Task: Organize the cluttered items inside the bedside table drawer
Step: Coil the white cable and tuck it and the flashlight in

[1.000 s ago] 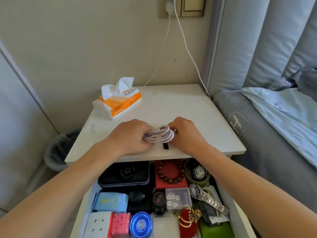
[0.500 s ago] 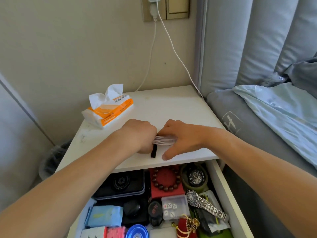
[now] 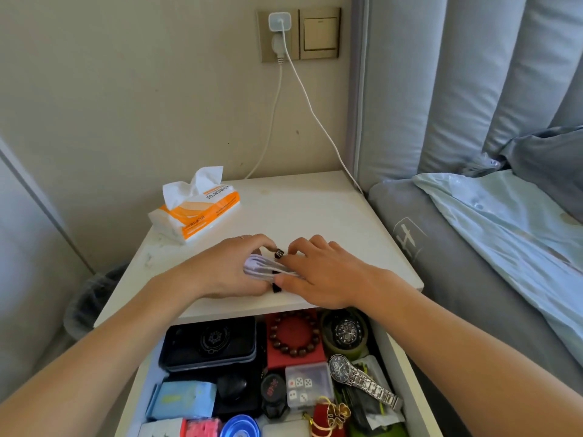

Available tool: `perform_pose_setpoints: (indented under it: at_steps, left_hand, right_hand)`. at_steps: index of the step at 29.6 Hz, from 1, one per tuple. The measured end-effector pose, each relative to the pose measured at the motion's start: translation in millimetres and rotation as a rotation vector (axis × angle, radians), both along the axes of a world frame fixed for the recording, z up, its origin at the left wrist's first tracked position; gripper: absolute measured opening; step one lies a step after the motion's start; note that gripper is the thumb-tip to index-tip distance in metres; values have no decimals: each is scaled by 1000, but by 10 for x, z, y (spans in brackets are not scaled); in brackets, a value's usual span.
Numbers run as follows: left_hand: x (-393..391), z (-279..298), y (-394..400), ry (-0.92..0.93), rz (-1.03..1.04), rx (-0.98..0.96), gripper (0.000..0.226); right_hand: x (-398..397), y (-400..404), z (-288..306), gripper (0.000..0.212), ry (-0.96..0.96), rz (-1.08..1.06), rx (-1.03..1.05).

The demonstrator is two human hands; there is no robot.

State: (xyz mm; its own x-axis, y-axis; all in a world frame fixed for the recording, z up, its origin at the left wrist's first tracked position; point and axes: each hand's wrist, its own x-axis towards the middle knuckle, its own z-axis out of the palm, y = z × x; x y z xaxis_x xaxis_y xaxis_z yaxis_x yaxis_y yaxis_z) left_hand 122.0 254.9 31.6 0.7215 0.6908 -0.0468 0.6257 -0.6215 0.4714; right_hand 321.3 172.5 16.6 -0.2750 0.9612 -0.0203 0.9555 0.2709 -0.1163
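1. A bed (image 3: 492, 247) with a grey padded headboard and a pale blue sheet filled the right side of the frame.
2. The white bench (image 3: 315, 209) stood at centre, against the beige wall, with its drawer (image 3: 407, 373) pulled open at the bottom of the frame.
3. A dark bin (image 3: 91, 298) lined with a bag sat on the floor at lower left, just beside the bench.
4. An orange-and-white tissue pack (image 3: 197, 212) lay on the bench's upper-left part, one tissue sticking up.
5. In the drawer, a black case (image 3: 209, 342) lay at upper left, a red box holding a bead bracelet (image 3: 295, 339) beside it, and a black watch (image 3: 345, 332) on a green cushion at upper right.
6. Lower in the drawer lay a steel-band watch (image 3: 362, 380), a clear box of dice (image 3: 307, 386) and a pale blue packet (image 3: 186, 398).
7. The coiled white cable (image 3: 263, 268) rested on the bench near its front edge, between the two hands, with a black strap (image 3: 277, 287) under it.
8. The left hand (image 3: 227, 266) curled round the cable's left end, its fingertips pinching the strap's tip.
9. The right hand (image 3: 328, 275) lay over the cable's right end, fingers bent at the strap's top end.
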Motion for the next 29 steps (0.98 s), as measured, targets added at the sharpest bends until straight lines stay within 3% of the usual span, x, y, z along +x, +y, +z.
perform_pose_setpoints:
  at_steps: [5, 9, 14, 17, 21, 29]
  left_hand:
    - [-163, -198, -76, -278, -53, 134, 34]
    - [-179, -318, -159, -408, -131, 267, 30]
    - [-198, -364, -175, -358, -122, 390, 25]
    - [-201, -321, -167, -347, -199, 356, 31]
    - [-188, -313, -117, -360, -218, 330, 19]
    - [-177, -300, -71, -385, -121, 277, 17]
  right_hand:
    - [-36, -46, -55, 54, -15, 0, 62]
    - [-69, -52, -84, 51, 4, -13, 103]
    - [-102, -25, -93, 50, 98, -34, 130]
    - [-132, 26, -84, 50, 181, -58, 112]
    - [-67, 76, -68, 36, 419, -107, 6]
    - [-93, 136, -152, 31, 565, -166, 85]
